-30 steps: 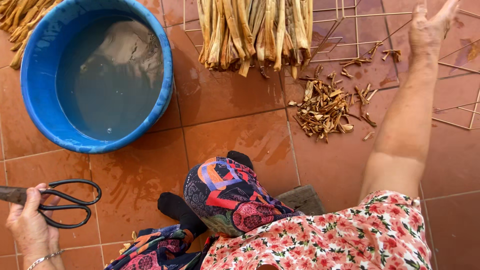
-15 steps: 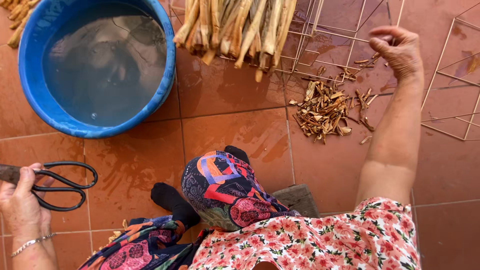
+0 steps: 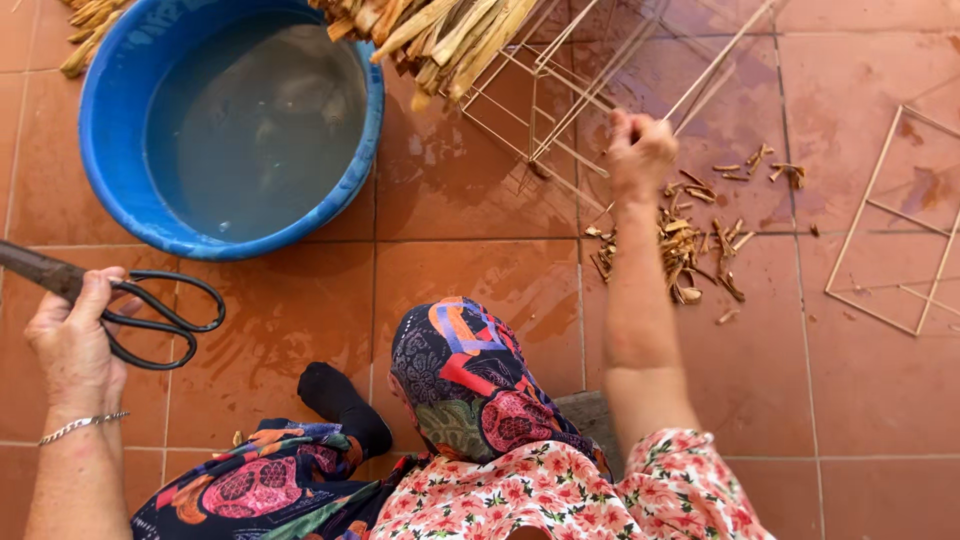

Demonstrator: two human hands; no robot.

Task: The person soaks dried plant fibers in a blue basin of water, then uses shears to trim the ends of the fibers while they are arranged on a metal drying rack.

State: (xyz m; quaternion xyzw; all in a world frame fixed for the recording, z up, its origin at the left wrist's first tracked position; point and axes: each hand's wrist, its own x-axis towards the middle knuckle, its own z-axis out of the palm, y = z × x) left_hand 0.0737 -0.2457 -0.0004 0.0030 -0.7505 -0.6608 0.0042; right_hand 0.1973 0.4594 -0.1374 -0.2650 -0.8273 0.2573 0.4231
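At centre top of the frame, the right hand (image 3: 640, 150) closes in a fist around a thin stick of the stick frame (image 3: 560, 110). At far left, the left hand (image 3: 75, 325) holds black scissors (image 3: 150, 310) by the blades, handles outward. The frame looks fragile, so it seems best drawn slowly past the wet reed bundle (image 3: 440, 30) beside the blue basin (image 3: 230, 130), probably catching nothing.
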